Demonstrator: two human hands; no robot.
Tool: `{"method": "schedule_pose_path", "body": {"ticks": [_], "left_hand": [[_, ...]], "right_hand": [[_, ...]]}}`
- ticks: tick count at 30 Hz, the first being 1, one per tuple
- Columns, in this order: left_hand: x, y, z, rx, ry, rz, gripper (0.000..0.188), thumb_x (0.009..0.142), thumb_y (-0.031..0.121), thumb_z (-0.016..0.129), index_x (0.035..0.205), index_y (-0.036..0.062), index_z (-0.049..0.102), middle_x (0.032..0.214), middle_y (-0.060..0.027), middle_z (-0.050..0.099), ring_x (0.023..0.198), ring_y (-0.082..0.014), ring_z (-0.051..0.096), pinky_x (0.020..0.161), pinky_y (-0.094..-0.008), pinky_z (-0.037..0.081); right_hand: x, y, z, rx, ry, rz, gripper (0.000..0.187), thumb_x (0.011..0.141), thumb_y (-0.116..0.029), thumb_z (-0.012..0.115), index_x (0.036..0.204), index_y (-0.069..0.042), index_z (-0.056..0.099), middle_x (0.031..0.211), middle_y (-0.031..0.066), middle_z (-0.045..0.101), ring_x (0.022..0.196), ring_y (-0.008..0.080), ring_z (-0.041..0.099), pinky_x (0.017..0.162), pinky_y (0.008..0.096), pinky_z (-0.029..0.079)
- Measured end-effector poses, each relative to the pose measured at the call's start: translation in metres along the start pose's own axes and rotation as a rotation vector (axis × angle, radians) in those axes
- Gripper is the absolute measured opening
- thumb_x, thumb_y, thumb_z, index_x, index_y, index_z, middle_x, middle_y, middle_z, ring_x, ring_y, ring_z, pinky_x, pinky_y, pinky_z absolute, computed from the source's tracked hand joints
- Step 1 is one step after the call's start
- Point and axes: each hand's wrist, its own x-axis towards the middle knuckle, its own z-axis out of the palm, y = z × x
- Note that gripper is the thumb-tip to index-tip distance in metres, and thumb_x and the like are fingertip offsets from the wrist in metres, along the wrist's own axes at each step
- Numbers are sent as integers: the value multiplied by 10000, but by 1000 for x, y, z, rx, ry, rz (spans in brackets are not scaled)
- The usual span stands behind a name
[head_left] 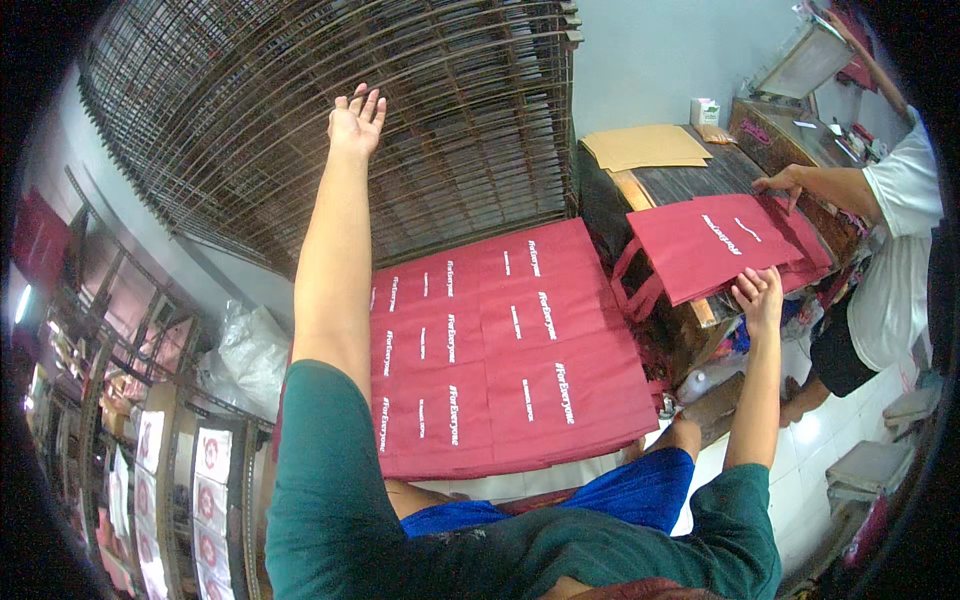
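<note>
My left hand (357,122) is raised at the wire drying rack (460,120), fingers spread and slightly curved against its rods. I cannot tell whether a rod rests in them. On the right, my right hand (757,290) grips the near edge of a dark red fabric bag (690,245) with white print and a loop handle hanging at its left. Another person's hand (785,185) is at the far side of that bag. Before me, rows of similar printed red bags (500,350) lie flat, overlapping, below the rack.
A dark worktable (660,180) at the right bears brown cardboard sheets (645,147) and a small white box (704,111). The co-worker (895,290) stands beside it. Metal shelving (110,400) and clear plastic wrap (245,350) are at the left. A white bottle (692,386) stands under the table.
</note>
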Motion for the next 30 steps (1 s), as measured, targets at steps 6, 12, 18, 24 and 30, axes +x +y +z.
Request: {"method": "schedule_pose_path", "body": {"ticks": [6, 12, 18, 24, 30], "left_hand": [[-48, -21, -13, -24, -33, 126, 173, 1044, 223, 364, 1162, 100, 332, 1215, -146, 575, 1123, -336, 574, 828, -426, 547], [-150, -15, -49, 16, -39, 104, 156, 1016, 215, 462, 1051, 63, 455, 1268, -172, 549, 1154, -335, 568, 842, -338, 582], [-179, -13, -58, -12, -98, 73, 105, 1027, 197, 428, 1049, 95, 440, 1265, -184, 544, 1145, -338, 573, 777, -314, 597], [-237, -29, -72, -22, -39, 77, 90, 1031, 198, 415, 1055, 116, 445, 1192, -152, 571, 1069, -273, 606, 778, -302, 584], [-353, -44, -98, -57, 128, -106, 70, 1000, 190, 494, 1024, 132, 463, 1079, -111, 609, 1002, -226, 625, 727, -246, 565]], "right_hand": [[23, 29, 0, -830, 230, -329, 864, 762, -245, 772, 1463, -129, 279, 1233, 206, 479, 1076, 340, 533, 891, 462, 476], [-64, 67, 59, -1637, -35, -866, 592, 692, -253, 761, 1244, -140, 581, 1268, 220, 439, 1185, 398, 424, 990, 489, 393], [-57, 68, 68, -1722, -39, -1103, 292, 736, -162, 722, 1027, -157, 701, 1186, 129, 544, 1106, 355, 476, 911, 450, 447], [-29, 13, 63, -1585, 185, -1375, 194, 768, -136, 701, 962, -131, 706, 1037, 73, 628, 1004, 303, 543, 877, 416, 449], [-20, -106, 9, -1361, 233, -1462, 179, 833, -175, 715, 976, -67, 707, 948, 84, 699, 875, 252, 637, 820, 367, 484]]}}
